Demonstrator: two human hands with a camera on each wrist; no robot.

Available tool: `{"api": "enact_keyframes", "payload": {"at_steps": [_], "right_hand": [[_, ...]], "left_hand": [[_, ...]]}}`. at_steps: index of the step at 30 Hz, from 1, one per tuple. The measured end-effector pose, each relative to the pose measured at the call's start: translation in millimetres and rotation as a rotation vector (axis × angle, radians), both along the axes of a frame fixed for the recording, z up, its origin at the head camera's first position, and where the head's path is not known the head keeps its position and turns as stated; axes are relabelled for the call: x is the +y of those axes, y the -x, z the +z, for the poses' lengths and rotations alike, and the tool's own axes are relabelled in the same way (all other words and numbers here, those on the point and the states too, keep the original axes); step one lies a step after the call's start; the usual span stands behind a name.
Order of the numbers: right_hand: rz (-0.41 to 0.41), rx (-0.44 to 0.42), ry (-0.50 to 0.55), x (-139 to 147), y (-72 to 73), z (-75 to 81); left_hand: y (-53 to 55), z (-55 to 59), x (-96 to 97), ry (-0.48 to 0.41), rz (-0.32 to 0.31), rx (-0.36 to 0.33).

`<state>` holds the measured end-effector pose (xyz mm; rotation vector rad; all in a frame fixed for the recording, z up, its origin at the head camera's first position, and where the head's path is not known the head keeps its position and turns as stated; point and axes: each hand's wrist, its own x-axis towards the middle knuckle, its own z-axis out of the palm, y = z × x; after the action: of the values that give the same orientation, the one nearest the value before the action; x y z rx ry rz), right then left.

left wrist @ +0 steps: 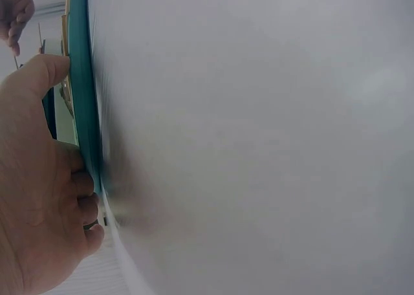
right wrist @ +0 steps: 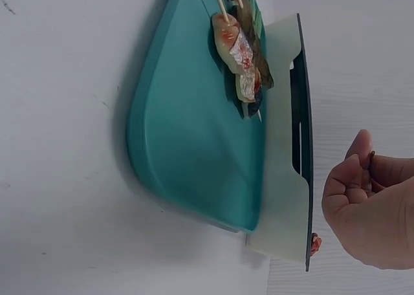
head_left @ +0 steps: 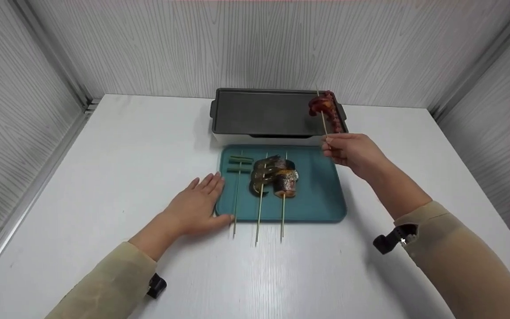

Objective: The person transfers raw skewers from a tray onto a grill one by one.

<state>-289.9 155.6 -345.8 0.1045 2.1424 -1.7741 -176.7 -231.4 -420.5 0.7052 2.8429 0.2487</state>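
Right hand (head_left: pixel 353 153) pinches a skewer (head_left: pixel 322 105) over the grill (head_left: pixel 259 113) at two o'clock — likely placing, needing gentle lowering; left hand (head_left: pixel 196 206), fingers straight, touches the tray (head_left: pixel 319 195) at eight.

Right hand (head_left: pixel 356 153) pinches tentacle skewer (head_left: pixel 321 105) over black griddle (head_left: pixel 259 113); left hand (head_left: pixel 198 204) touches teal tray (head_left: pixel 319 199): green-vegetable skewer (head_left: pixel 240 161), shrimp skewer (head_left: pixel 260 179), fish skewer (head_left: pixel 285 182).

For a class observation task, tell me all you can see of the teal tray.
The teal tray is rectangular, with rounded corners and a low raised rim; it looks like smooth plastic. It lies flat on the white table, in front of the griddle. Food skewers lie on its left and middle, reaching past its near edge. The left hand touches its left edge and near left corner.
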Motion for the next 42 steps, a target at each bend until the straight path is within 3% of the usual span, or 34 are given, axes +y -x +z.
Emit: {"api": "enact_keyframes", "payload": {"at_steps": [14, 21, 34, 42], "right_hand": [[-0.037, -0.032, 0.034, -6, 25.8, -10.6], [0.002, -0.042, 0.065, -9, 31.8, -14.2], [-0.05, -0.055, 0.05, -10, 31.9, -15.4], [-0.121, -0.082, 0.042, -13, 27.8, -15.3]], "left_hand": [[2.3, -1.0, 2.6, 0.009, 0.003, -0.004], [2.3, -1.4, 1.4, 0.004, -0.008, 0.003], [2.3, -2.0, 1.8, 0.014, -0.009, 0.005], [2.7, -2.2, 1.3, 0.01, -0.006, 0.003]]}}
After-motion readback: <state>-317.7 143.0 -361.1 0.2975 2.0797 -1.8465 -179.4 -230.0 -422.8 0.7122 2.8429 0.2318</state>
